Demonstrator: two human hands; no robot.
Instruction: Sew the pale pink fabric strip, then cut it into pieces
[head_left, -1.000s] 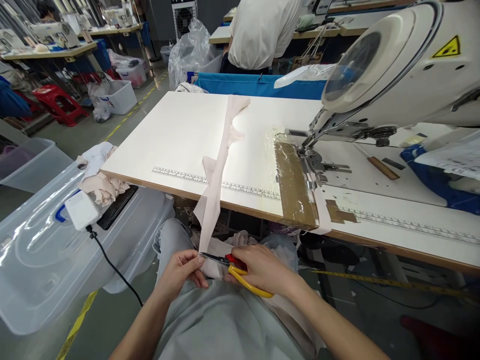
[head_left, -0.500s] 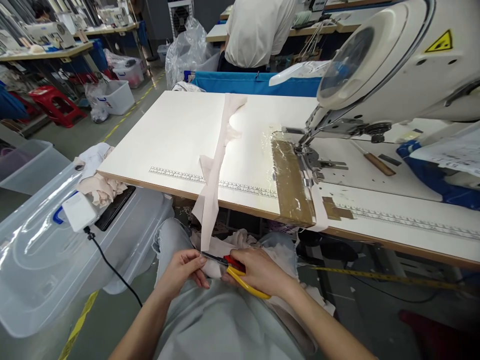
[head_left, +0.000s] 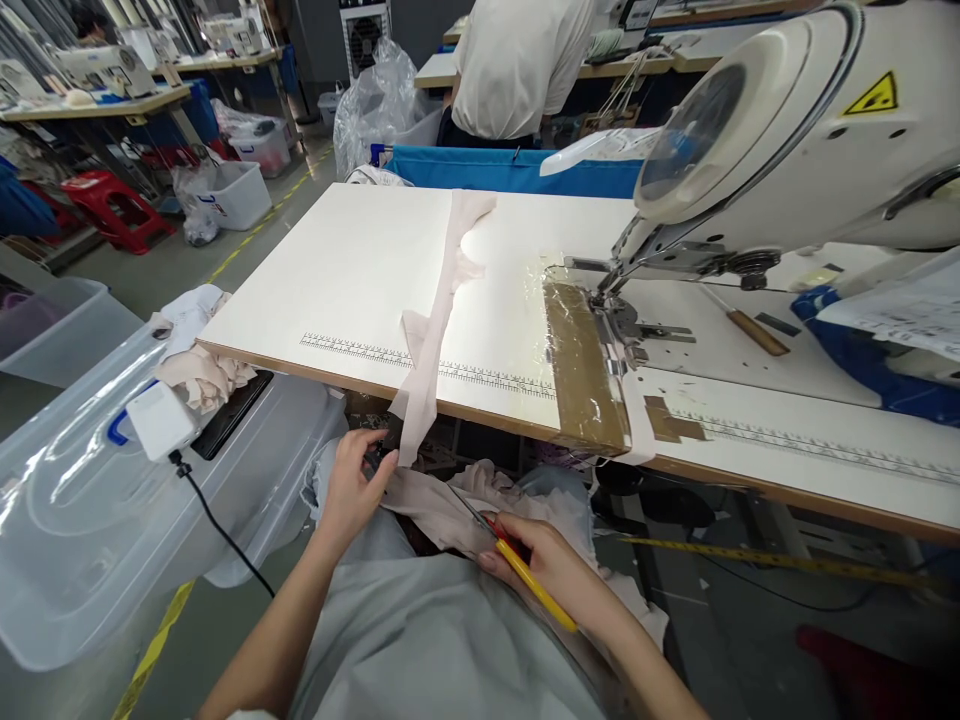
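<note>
Scissors [head_left: 517, 575] with yellow and red handles are in my right hand [head_left: 551, 565], its fingers wrapped round them. Their blades point up and to the left over pale pink fabric [head_left: 439, 505] bunched on my lap. My left hand [head_left: 360, 485] is beside the lower end of a pale pink fabric strip [head_left: 429, 355], its thumb and fingers apart with nothing visible between them. The strip lies across the white table [head_left: 360, 260] and hangs over its front edge. Whether my left fingertips touch the strip is unclear.
A sewing machine [head_left: 787, 130] stands on the right of the table, near a wooden-handled tool [head_left: 757, 333]. At left, a clear plastic bin [head_left: 90, 500] carries a white charger [head_left: 160, 420], a black phone [head_left: 231, 412] and fabric scraps [head_left: 206, 377]. A person in white [head_left: 517, 70] sits beyond.
My left hand has moved up and left, away from the blades, and its fingers have spread. My right hand has drawn the scissors down and right. The strip's hanging end looks shorter.
</note>
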